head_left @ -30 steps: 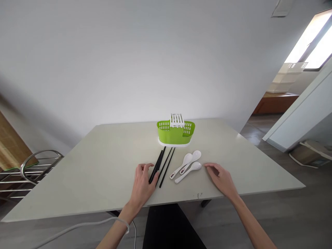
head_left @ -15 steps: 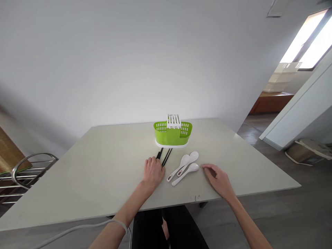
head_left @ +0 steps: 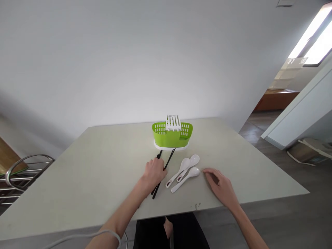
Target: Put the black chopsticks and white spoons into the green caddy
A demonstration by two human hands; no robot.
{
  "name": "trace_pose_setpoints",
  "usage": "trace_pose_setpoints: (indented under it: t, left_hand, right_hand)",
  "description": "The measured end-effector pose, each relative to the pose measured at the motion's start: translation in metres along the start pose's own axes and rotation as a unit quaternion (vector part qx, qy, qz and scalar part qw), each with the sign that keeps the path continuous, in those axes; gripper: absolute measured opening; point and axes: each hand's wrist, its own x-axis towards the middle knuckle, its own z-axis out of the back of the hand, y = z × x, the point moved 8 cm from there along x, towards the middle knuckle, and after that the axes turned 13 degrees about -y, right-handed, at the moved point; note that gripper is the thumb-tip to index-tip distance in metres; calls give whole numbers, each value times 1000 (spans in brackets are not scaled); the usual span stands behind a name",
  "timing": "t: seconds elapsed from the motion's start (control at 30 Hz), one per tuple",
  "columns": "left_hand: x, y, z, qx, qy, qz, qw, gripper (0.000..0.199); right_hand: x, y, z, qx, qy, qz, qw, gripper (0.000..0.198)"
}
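My left hand (head_left: 155,172) is closed round a pair of thin black chopsticks (head_left: 169,158), whose lower ends stick out below the palm. A further black utensil (head_left: 159,154) shows just past the knuckles; most of it is hidden by the hand. To the right lie three white spoons (head_left: 185,179) with their bowls pointing away from me, two of them bearing small labels. Beside them my right hand (head_left: 220,186) rests on the table, fingers loosely bent, nothing visible in it. Behind the utensils stands a green cutlery basket (head_left: 166,140) with a white slatted piece (head_left: 173,123) across its middle.
The pale table (head_left: 116,148) runs back to a white wall (head_left: 124,69). A metal rack (head_left: 28,169) stands beyond the left edge. A grey cable (head_left: 85,236) lies across my left forearm. On the floor at right is a brown container (head_left: 306,155).
My left hand has shifted the chopsticks, so their lower ends now show below it and they lie at a steeper slant. My right hand keeps its place by the spoons. The view has tilted slightly.
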Motion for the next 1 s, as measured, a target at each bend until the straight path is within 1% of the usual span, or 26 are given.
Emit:
trace_pose_setpoints:
  t: [0.07, 0.1, 0.13, 0.2, 0.27, 0.3, 0.33, 0.37, 0.4, 0.43, 0.47, 0.5, 0.53, 0.57, 0.63, 0.7, 0.77, 0.87, 0.93, 1.0]
  left_hand:
    - [-3, 9, 15, -89, -4, 12, 996, 22]
    - [-5, 13, 22, -153, -4, 21, 988, 25]
    - [-7, 16, 28, -224, -2, 32, 974, 28]
    - [-12, 21, 36, -359, 7, 61, 931, 34]
    - [-18, 21, 38, -474, 10, 91, 876, 41]
    - [-20, 20, 36, -521, 9, 106, 847, 43]
    - [-23, 18, 34, -558, 6, 120, 821, 45]
    - [-24, 16, 31, -585, 1, 133, 800, 46]
    - [-26, 15, 28, -604, -5, 145, 784, 47]
    - [-27, 15, 25, -615, -13, 156, 773, 47]
    - [-28, 15, 23, -621, -20, 164, 767, 48]
    - [-29, 16, 22, -622, -27, 170, 764, 48]
    - [-30, 17, 21, -623, -30, 173, 762, 48]
    - [-31, 19, 21, -623, -30, 175, 762, 49]
    - [-33, 23, 22, -621, -22, 178, 763, 49]
    - [-35, 28, 24, -617, -16, 177, 767, 48]
    - [-36, 34, 27, -616, -22, 177, 768, 48]
    - [-35, 41, 29, -625, -31, 180, 759, 47]
    - [-35, 41, 28, -630, -19, 176, 756, 47]
    - [-35, 40, 26, -628, -4, 168, 760, 47]
  right_hand:
    - [0, -1, 1, 3, 4, -8, 1000, 36]
    - [0, 0, 2, 4, 4, -16, 1000, 36]
    - [0, 1, 4, 5, -2, -28, 1000, 37]
    - [-1, 14, 9, 15, -34, -51, 998, 38]
    - [-3, 40, 10, 51, -62, -65, 995, 38]
    - [-5, 57, 3, 89, -39, -70, 993, 38]
    - [-9, 77, -9, 139, 7, -78, 987, 38]
    - [-14, 97, -24, 200, 63, -89, 974, 41]
    - [-20, 116, -39, 257, 118, -107, 953, 47]
    - [-27, 131, -55, 301, 180, -137, 926, 52]
    - [-35, 143, -69, 323, 235, -165, 902, 56]
    - [-41, 149, -79, 329, 268, -190, 885, 58]
    - [-46, 152, -88, 330, 288, -214, 873, 59]
    - [-49, 151, -93, 327, 296, -233, 867, 60]
    - [-51, 145, -97, 320, 291, -260, 863, 61]
    - [-53, 139, -97, 318, 288, -270, 862, 63]
    - [-55, 136, -94, 315, 291, -270, 862, 66]
    - [-57, 135, -87, 313, 291, -261, 866, 68]
    - [-58, 135, -82, 310, 290, -257, 868, 69]
    - [-59, 134, -79, 309, 296, -257, 866, 71]
